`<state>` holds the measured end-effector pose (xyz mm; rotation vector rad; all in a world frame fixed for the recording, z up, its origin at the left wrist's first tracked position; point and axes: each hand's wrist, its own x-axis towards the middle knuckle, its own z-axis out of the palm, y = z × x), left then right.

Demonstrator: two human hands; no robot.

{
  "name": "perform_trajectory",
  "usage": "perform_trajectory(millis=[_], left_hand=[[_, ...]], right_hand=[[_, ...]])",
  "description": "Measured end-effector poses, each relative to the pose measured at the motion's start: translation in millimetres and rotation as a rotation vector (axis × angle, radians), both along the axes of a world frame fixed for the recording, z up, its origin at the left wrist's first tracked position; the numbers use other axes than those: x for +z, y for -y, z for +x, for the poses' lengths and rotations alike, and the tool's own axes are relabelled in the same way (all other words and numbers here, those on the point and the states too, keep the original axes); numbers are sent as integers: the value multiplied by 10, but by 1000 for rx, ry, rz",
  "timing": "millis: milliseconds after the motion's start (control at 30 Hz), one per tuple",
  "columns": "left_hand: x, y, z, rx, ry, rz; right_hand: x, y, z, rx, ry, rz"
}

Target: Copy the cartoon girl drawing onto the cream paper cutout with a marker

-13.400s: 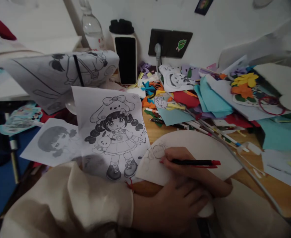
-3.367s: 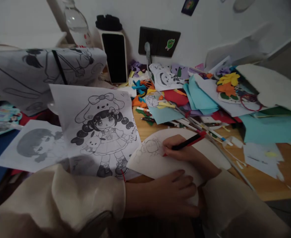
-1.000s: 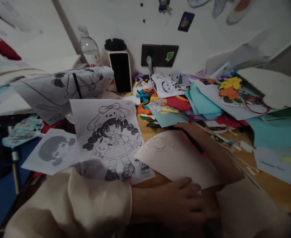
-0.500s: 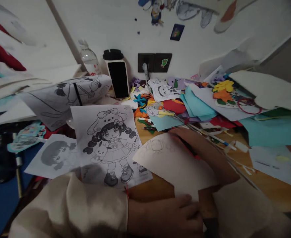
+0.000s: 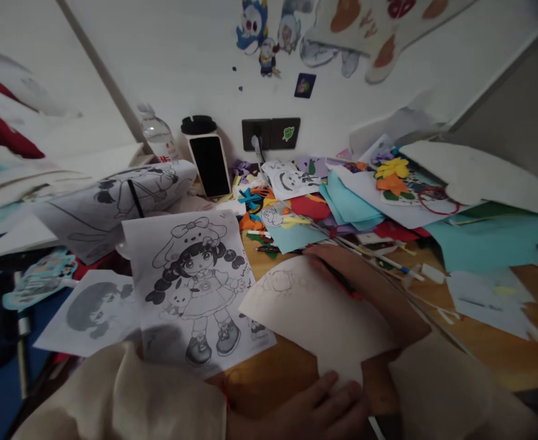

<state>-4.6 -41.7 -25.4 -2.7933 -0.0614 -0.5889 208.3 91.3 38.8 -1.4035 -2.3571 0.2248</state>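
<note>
A fan-shaped piece of white paper [image 5: 319, 321] with a narrow tail lies in front of me, bearing a faint pencil sketch near its upper left. My left hand [image 5: 323, 406] holds its tail at the bottom of the view, fingers bent over the paper. At the upper right edge of the same paper, my right hand [image 5: 342, 263] is closed around a dark pen with a red part [image 5: 344, 282]. The pen's tip is hidden by the hand. To the left lies a printed sheet [image 5: 204, 293] showing a cartoon girl in a dog hat.
A phone [image 5: 210, 166] leans against a black-lidded cup [image 5: 198, 125], beside a clear bottle [image 5: 157, 135]. Colored paper scraps [image 5: 254, 205] and blue sheets [image 5: 353, 205] clutter the back. A smaller portrait print [image 5: 97, 311] lies left. A socket [image 5: 271, 134] is on the wall.
The view has tilted up, so the scene sits lower and slightly left. More of the pen shows by my right hand. Both hands stay at the fan-shaped paper.
</note>
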Motion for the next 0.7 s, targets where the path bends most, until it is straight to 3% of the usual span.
perform_trajectory(millis=[167, 367, 533, 633, 700], left_hand=[[3, -18, 33, 1, 92, 6], [48, -33, 24, 33, 40, 70], [8, -35, 28, 61, 12, 65], [6, -85, 29, 82, 86, 57], [41, -91, 19, 57, 68, 56]], right_hand=[[-52, -16, 22, 34, 31, 30], [-146, -5, -46, -119, 12, 167], [-165, -17, -32, -152, -23, 185], [-36, 16, -24, -176, -105, 194], [188, 150, -70, -218, -256, 184]])
